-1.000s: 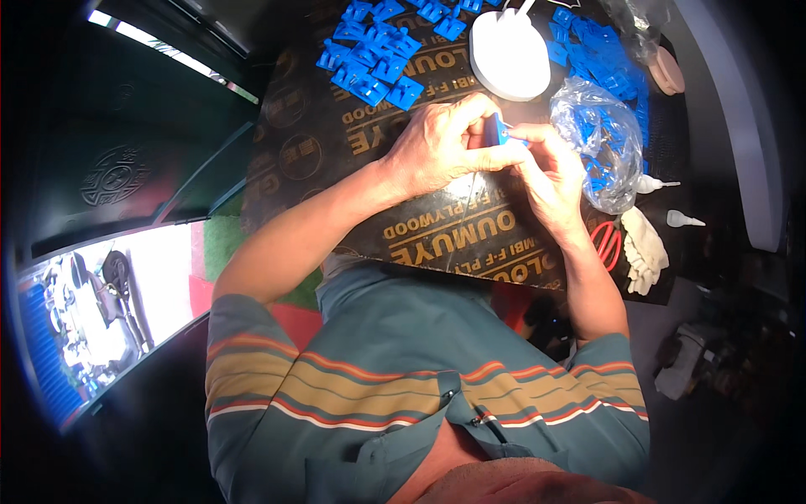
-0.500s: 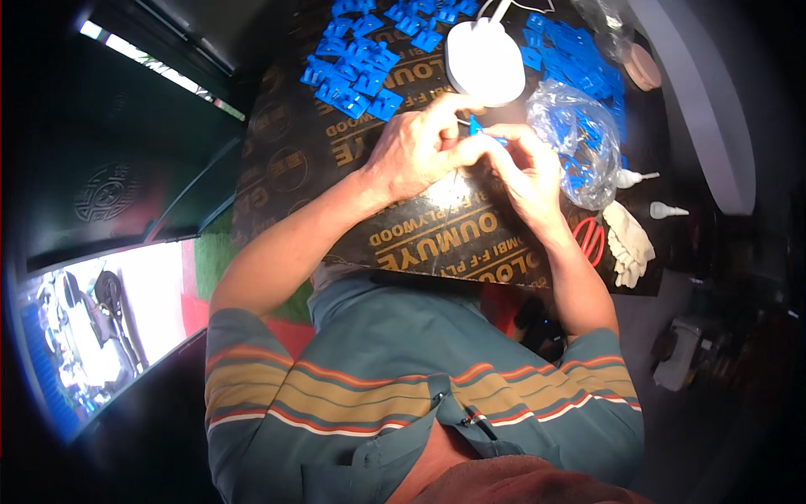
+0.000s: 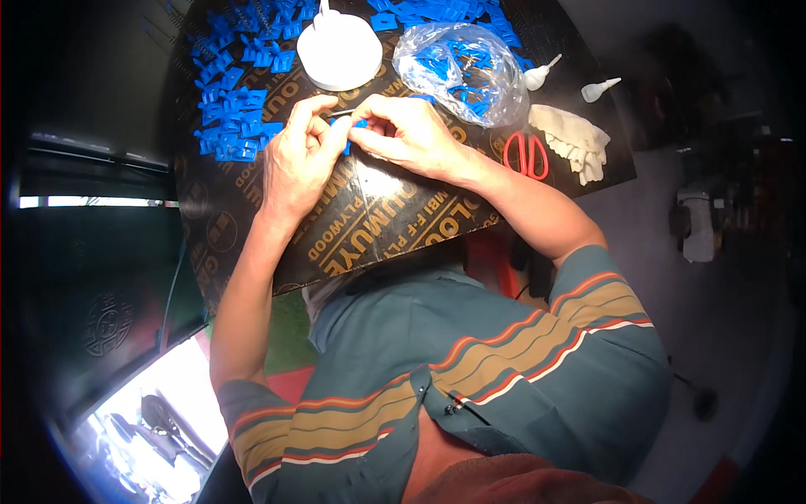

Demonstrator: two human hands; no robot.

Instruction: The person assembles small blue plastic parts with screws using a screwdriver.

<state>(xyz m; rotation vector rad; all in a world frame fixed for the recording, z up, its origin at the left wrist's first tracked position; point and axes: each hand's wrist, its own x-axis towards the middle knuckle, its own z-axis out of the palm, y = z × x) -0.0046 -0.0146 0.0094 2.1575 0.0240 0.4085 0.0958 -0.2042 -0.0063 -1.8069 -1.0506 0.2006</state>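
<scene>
Both of my hands meet over the dark plywood board (image 3: 395,202), just in front of a white lamp base (image 3: 340,55). My left hand (image 3: 292,164) is closed, its thumb and fingers pinching a small blue plastic piece (image 3: 347,149). From the other side my right hand (image 3: 413,139) grips the same piece between thumb and forefinger. Most of the piece is hidden by the fingers, so its exact shape cannot be made out. A thin grey line, perhaps a cable, shows just behind the fingertips.
Many similar blue pieces (image 3: 231,126) lie at the left, with more at the back (image 3: 445,10). A clear plastic bag (image 3: 462,74) holds several others. To the right are red-handled scissors (image 3: 525,156), a cream glove (image 3: 571,139) and two small white nozzle-tipped bottles (image 3: 541,74).
The view has turned, so the table's things now sit further left in the picture. Both hands still hold the blue piece, with the right hand now lying more sideways.
</scene>
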